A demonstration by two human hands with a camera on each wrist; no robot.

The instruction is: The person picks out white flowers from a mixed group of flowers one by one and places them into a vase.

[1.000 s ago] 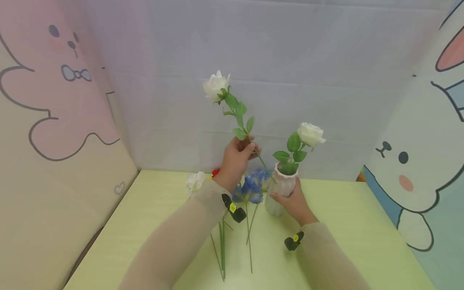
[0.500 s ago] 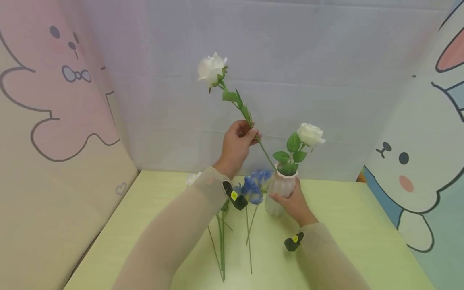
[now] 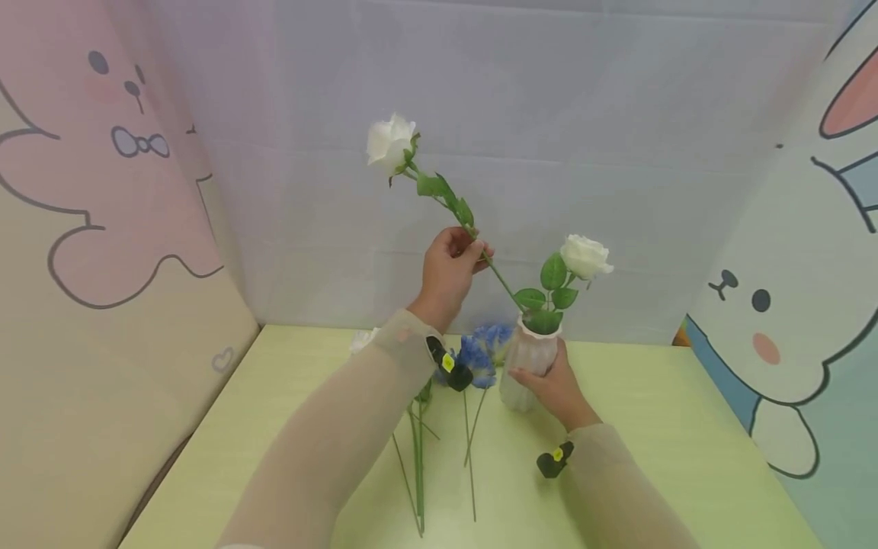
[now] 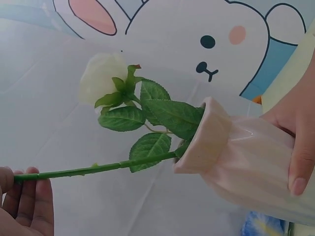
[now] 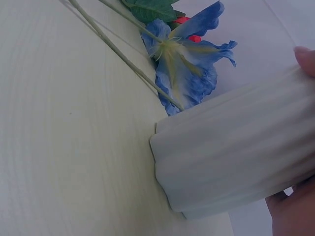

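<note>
A white rose (image 3: 389, 145) slants up to the left above the table, its green stem pinched by my left hand (image 3: 449, 271). In the left wrist view the lower end of that stem (image 4: 103, 168) enters the mouth of a pale pink ribbed vase (image 4: 246, 162). My right hand (image 3: 559, 385) grips the vase, thumb across its front. A second white rose (image 3: 585, 256) with green leaves stands in the vase, leaning right. The vase's base (image 5: 172, 167) is at the table surface in the right wrist view.
Blue flowers (image 3: 476, 362) lie on the pale yellow table (image 3: 638, 427) left of the vase. Several loose stems (image 3: 420, 473) and a white flower (image 3: 362, 339) lie under my left forearm. A red flower (image 5: 193, 38) shows behind a blue one. Cloth-covered walls (image 3: 652, 229) enclose the table.
My left hand has risen slightly, and the held rose has tilted further left. Its stem end has moved from in front of the vase into its mouth. My right hand keeps its grip.
</note>
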